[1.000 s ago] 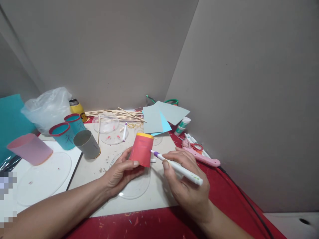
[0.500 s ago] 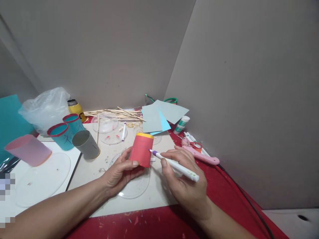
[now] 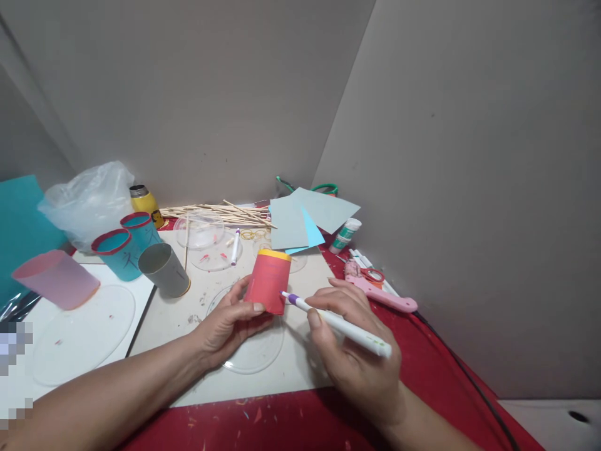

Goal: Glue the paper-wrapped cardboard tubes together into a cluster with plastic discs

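Note:
My left hand (image 3: 235,319) grips a red paper cylinder (image 3: 268,282) with a yellow band round its top, holding it over a clear plastic disc (image 3: 253,351). Pinched in my right hand (image 3: 359,344) is a white marker (image 3: 347,330) with a purple tip end. Its tip sits at or very close to the right part of the red wall; contact is too fine to tell. Faint marks show on that wall. Left of my hands, a grey paper cylinder (image 3: 171,275) leans on the board, with two turquoise cylinders (image 3: 124,260) bearing dark marks behind it.
A pink cylinder (image 3: 61,282) stands at the left, near a plastic bag (image 3: 89,200) and a yellow bottle (image 3: 144,203). Wooden sticks (image 3: 211,216) and grey paper sheets (image 3: 291,225) lie at the back. On the right are a pink glue gun (image 3: 385,296) and its cable (image 3: 462,366).
My right hand and the marker's rear end have shifted slightly right and down, and the tip sits a little lower on the red cylinder. My left hand keeps its hold.

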Available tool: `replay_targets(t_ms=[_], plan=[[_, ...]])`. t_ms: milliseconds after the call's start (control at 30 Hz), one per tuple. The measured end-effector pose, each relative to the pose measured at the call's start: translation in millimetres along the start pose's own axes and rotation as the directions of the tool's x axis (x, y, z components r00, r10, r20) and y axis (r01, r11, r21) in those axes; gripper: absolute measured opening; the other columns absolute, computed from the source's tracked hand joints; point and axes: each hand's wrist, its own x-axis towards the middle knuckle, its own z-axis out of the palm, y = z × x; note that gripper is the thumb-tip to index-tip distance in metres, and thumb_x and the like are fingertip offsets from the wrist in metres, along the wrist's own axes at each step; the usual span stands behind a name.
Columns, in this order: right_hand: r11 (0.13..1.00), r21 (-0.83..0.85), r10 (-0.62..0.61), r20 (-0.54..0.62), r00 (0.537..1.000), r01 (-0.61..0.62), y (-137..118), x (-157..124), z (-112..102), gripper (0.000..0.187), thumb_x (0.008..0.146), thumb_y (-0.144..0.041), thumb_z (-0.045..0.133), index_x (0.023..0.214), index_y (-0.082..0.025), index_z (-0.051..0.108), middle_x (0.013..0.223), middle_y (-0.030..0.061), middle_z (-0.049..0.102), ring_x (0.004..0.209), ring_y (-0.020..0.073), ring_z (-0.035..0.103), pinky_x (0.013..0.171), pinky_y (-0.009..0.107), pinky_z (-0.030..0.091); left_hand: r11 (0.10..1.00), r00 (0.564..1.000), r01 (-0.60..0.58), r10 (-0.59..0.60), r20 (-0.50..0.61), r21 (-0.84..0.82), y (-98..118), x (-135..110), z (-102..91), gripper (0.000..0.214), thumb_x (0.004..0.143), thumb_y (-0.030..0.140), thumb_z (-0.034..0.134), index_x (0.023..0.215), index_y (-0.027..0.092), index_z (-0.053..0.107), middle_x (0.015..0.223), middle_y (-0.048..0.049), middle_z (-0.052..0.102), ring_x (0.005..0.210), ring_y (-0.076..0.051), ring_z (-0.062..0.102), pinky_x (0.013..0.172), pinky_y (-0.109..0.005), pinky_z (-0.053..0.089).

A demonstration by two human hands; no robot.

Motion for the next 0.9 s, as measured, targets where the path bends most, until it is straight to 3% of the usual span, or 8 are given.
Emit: replay_targets(t_ms=[400,900], plan=[[0.996,0.003,-0.087,0.082,0.993,0.087,0.2,1.8,4.5,0.019,0.09,-0.007,0.059,0.104,-0.021,0.061,0.086,0.0024,0.073,0.08,0.0188,0.07,0.094,0.045,0.046,0.995,0.999,-0.013,0.016,-0.031,0.1,-6.4,-1.2,-2.4,0.094,0.065,0.016,0.089,0.145,0.022,0.041,0.116,-0.0119,0.071,0.107,-0.028,0.068,0.108,-0.048,0.042],[0.995,0.0,-0.097,0.129,0.987,0.098,-5.7,4.6,2.4,0.018,0.086,-0.008,0.057,0.096,-0.022,0.063,0.075,0.0,0.071,0.07,0.019,0.07,0.087,0.045,0.049,0.996,0.999,-0.014,0.018,-0.043,0.087,-3.1,-2.9,3.0,0.088,0.063,0.018,0.09,0.14,0.021,0.047,0.122,-0.0136,0.07,0.115,-0.03,0.066,0.109,-0.047,0.041]])
